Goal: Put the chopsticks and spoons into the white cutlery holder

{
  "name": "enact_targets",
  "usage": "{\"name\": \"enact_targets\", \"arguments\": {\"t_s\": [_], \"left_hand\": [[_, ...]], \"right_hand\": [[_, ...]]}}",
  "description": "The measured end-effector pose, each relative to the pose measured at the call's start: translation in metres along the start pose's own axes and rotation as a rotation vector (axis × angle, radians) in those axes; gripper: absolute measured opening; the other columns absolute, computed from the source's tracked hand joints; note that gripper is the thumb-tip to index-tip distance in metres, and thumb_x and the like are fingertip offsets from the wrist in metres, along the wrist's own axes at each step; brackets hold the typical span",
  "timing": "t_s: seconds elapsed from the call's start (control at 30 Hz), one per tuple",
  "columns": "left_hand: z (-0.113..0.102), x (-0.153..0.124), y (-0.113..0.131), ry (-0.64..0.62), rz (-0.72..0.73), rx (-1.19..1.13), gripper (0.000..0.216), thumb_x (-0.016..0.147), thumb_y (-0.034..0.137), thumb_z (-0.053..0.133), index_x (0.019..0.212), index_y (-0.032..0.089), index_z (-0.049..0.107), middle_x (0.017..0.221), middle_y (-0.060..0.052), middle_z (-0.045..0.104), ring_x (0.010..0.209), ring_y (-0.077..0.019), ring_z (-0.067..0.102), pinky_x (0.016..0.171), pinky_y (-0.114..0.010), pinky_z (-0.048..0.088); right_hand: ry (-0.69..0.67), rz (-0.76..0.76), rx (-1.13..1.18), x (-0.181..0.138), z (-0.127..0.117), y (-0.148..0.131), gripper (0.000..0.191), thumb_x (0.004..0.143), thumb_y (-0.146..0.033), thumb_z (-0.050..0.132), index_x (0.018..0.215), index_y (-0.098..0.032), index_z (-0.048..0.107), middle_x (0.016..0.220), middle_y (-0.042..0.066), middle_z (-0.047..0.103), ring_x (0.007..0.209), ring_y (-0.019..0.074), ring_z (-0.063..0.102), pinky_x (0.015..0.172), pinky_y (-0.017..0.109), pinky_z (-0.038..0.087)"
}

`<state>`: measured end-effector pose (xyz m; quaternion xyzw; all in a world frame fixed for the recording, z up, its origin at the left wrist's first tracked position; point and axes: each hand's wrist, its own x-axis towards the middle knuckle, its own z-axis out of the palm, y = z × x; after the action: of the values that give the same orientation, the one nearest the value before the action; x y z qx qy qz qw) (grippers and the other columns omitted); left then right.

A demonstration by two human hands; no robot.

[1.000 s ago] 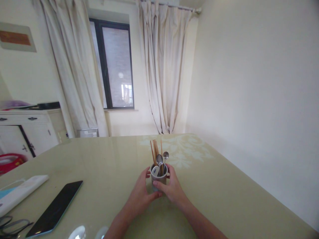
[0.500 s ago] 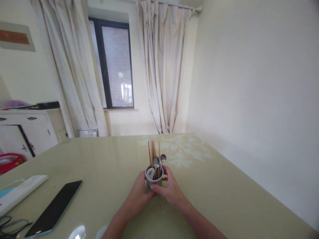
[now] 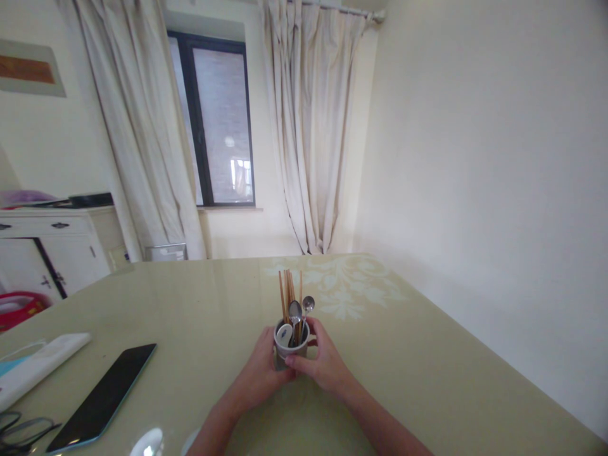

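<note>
A grey utensil cup stands upright between my two hands in the middle of the table. My left hand wraps its left side, and my right hand grips it from the right with the thumb across the front. Several wooden chopsticks stick up from the cup. In front of them are a metal spoon, a small round metal ladle and a white ceramic spoon. The fingers behind the cup are mostly hidden.
The table is pale green and glossy. At its left lie a black tablet-like slab, a white power strip and a dark cable. A white cabinet stands behind on the left; a wall runs along the right.
The cup, held in both hands, has shifted slightly left and toward me. The utensils inside moved with it; both hands keep their grip.
</note>
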<state>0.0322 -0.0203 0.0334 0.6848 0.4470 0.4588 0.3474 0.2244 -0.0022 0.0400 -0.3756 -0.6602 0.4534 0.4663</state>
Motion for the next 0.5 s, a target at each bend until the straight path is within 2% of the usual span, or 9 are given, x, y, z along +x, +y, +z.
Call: {"name": "enact_targets", "arguments": {"t_s": [0.23, 0.37, 0.5], "left_hand": [[-0.006, 0.0, 0.001, -0.124, -0.049, -0.128, 0.082, 0.068, 0.02, 0.089, 0.143, 0.025, 0.056, 0.143, -0.013, 0.065, 0.133, -0.0353, 0.06, 0.116, -0.049, 0.045], [-0.007, 0.002, 0.002, -0.192, -0.078, -0.177, 0.079, 0.073, 0.021, 0.085, 0.146, 0.024, 0.052, 0.144, -0.013, 0.065, 0.128, -0.0334, 0.064, 0.111, -0.048, 0.05], [-0.012, 0.001, 0.006, -0.271, -0.132, -0.243, 0.082, 0.07, 0.022, 0.088, 0.144, 0.024, 0.055, 0.138, -0.011, 0.069, 0.122, -0.0318, 0.067, 0.11, -0.048, 0.051]], "right_hand": [[-0.011, -0.006, -0.008, 0.001, 0.0, -0.002, 0.076, 0.067, -0.03, 0.091, 0.133, -0.022, 0.055, 0.133, 0.01, 0.068, 0.114, 0.0312, 0.065, 0.099, 0.048, 0.049], [-0.037, -0.015, -0.022, 0.0, -0.001, -0.002, 0.078, 0.066, -0.033, 0.092, 0.133, -0.021, 0.055, 0.131, 0.011, 0.068, 0.115, 0.0322, 0.065, 0.1, 0.049, 0.048], [-0.095, -0.018, -0.013, -0.001, -0.004, -0.004, 0.079, 0.061, -0.035, 0.097, 0.129, -0.022, 0.059, 0.125, 0.009, 0.071, 0.116, 0.0338, 0.065, 0.102, 0.05, 0.048]]}}
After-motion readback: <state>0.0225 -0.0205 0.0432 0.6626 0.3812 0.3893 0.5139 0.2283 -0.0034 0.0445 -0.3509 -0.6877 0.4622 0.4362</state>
